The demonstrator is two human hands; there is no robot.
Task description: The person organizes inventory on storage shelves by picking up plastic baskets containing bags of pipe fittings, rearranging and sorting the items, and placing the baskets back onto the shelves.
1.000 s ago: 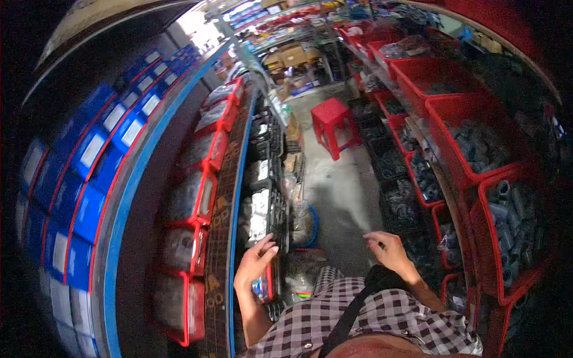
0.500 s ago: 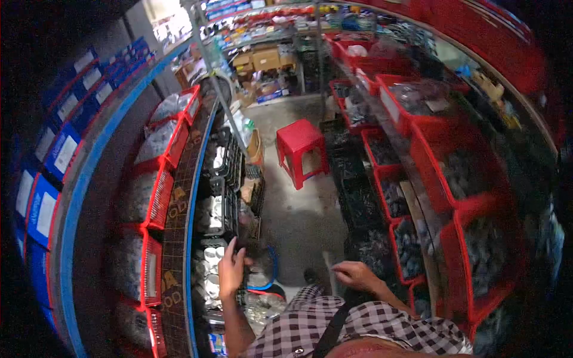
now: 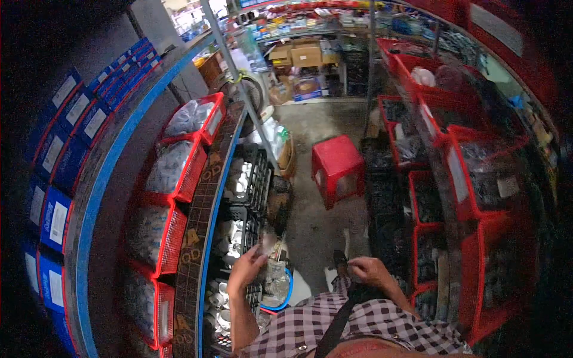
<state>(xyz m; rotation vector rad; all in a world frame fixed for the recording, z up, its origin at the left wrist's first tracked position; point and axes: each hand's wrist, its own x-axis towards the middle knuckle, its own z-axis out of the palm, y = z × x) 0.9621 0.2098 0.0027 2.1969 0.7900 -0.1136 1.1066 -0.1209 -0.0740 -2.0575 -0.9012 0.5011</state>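
My left hand is raised at the lower middle, beside black crates of white fittings. Its fingers are stretched forward and somewhat apart, and I make out nothing held in them. A pale blurred patch lies just past the fingertips; what it is I cannot tell. My right hand hangs in front of my checked shirt, its fingers curled inward. Whatever they may hold is hidden. Below the left hand, a blue-rimmed basin contains clear plastic bags.
A red plastic stool stands ahead in the narrow aisle. Red baskets of bagged parts line the left shelf, above its blue edge. More red baskets fill the right side. A metal post rises ahead on the left.
The view has turned left, so the stool and shelves appear farther right and lower. My left hand has shifted to the right in view; my right hand has moved slightly right with its fingers more curled.
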